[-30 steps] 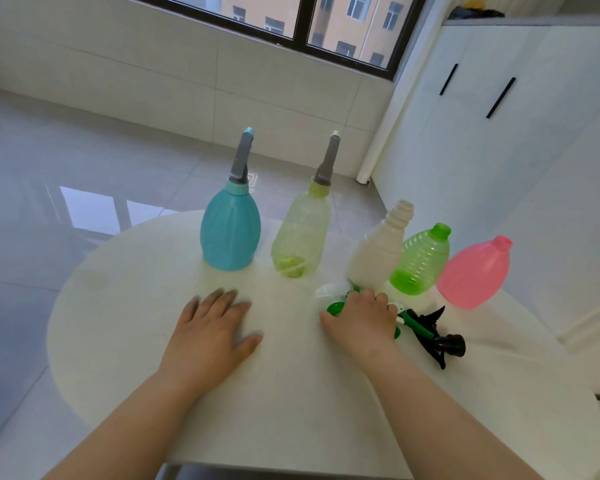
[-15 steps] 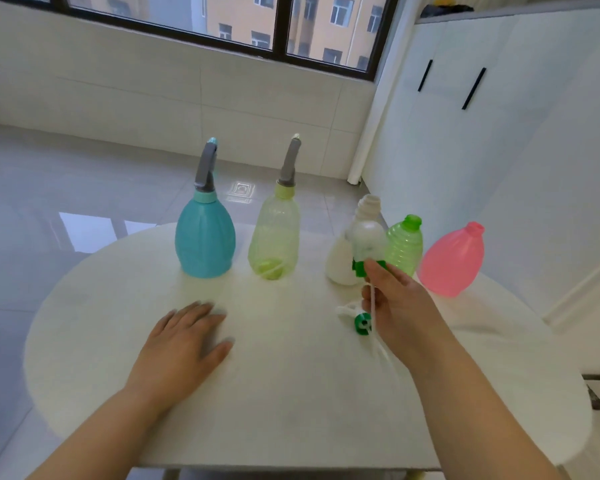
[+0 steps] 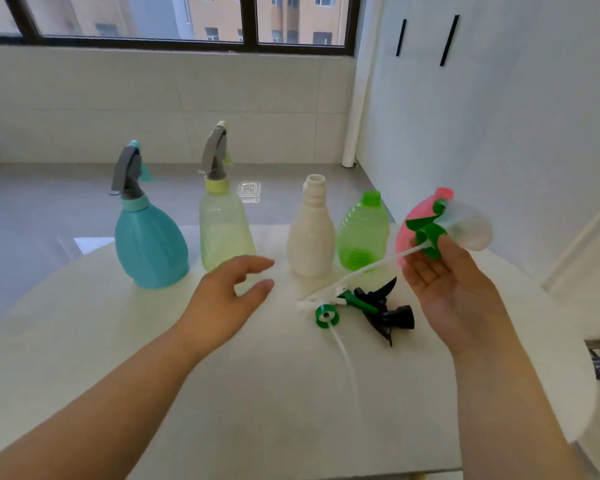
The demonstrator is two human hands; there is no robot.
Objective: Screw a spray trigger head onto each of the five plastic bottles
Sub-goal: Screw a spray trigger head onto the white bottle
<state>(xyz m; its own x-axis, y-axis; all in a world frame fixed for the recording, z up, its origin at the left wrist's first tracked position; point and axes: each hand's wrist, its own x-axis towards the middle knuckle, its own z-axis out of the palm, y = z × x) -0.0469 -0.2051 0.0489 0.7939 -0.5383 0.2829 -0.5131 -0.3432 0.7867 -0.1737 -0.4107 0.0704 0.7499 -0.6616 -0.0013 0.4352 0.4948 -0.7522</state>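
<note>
So it's a round white desk (image 3: 118,341) sitting on a glossy grey tiled floor (image 3: 49,202), with a dark-framed window (image 3: 250,19) along the back wall and a white cabinet (image 3: 482,98) with black handles off to the right. Five bottles stand in a row near the far edge: the teal bottle (image 3: 149,244) and the pale yellow bottle (image 3: 222,230) both have grey trigger heads on, while the white bottle (image 3: 310,237), the green bottle (image 3: 361,233) and the pink bottle (image 3: 418,220) are open at the neck. The right hand (image 3: 444,282) is raised palm-up in front of the pink bottle, fingers (image 3: 449,247) pinching a clear trigger head with a green collar (image 3: 465,226), its white dip tube (image 3: 361,270) slanting down toward the desk. The left hand (image 3: 229,299) hovers just above the desk in front of the yellow bottle, fingers loosely curled and apart, holding nothing. Lying on the desk between the hands are a spare green-collared head (image 3: 326,315) with its tube trailing toward the camera and a black trigger head (image 3: 388,311) just beside it, touching or nearly so, can't quite tell.
</note>
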